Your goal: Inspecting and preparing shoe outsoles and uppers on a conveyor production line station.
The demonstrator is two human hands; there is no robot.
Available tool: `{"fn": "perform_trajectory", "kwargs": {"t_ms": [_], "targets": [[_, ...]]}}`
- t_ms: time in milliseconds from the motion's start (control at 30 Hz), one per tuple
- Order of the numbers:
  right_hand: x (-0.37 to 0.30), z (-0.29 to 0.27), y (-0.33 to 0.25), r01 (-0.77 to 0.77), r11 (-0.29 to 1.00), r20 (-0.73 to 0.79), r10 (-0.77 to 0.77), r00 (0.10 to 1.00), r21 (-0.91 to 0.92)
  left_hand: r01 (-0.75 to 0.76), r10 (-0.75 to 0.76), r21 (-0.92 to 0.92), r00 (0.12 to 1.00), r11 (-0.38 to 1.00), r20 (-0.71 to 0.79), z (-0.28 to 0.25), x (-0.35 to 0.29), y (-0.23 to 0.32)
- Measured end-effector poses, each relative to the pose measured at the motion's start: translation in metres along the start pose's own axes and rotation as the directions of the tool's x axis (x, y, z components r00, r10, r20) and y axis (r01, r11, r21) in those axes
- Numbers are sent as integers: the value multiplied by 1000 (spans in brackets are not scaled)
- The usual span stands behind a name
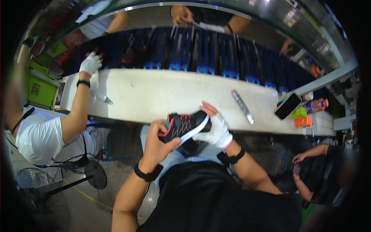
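Left hand (156, 145), bare, is wrapping partly closed around the heel end of a shoe (183, 127), fingers bending at the collar, thumb pressing low along the sole side. Right hand (218, 131), wearing a white knit glove with bare fingertips poking out and a reddish cuff, is cupping the toe end half open, fingers lying over the toe, thumb bracing by the sole. Both are holding the shoe, which is sitting between them over the table's near edge, its toe pointing up and right. Its upper is showing black with thin red criss-cross lines; the sole is curving smooth and white; the collar is showing red edging and dull green inside. Black bands (147, 174) are circling both wrists. Table (162, 92) is stretching sideways, long, flat, off-white. Right of the shoe, a slim speckled stick (242, 107) is lying aslant; farther right, a flat black phone (288, 106) is resting near a small orange box (302, 122). Beyond the table, dark slats (206, 54) with blue ends are lining up. At left, a co-worker's gloved hand (91, 63) is hovering by the slats; a pale slim tool (102, 96) is lying nearby, possibly a cutter, too blurred to tell.
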State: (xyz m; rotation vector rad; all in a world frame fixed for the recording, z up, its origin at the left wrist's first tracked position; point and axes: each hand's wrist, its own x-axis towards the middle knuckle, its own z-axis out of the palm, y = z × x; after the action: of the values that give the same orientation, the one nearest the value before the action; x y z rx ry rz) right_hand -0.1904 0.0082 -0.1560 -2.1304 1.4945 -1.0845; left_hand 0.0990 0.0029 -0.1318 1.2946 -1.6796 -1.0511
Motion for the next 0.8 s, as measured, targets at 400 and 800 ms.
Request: {"fn": "perform_trajectory", "kwargs": {"t_ms": [400,800], "targets": [[88,-149,-101,594,749,-562,-367,741,295,-398,357,-436,917,807,-176,-15,31,47],[346,-254,-163,323,776,-264,-523,811,-542,-602,578,314,797,734,175,-67,151,47]]}}
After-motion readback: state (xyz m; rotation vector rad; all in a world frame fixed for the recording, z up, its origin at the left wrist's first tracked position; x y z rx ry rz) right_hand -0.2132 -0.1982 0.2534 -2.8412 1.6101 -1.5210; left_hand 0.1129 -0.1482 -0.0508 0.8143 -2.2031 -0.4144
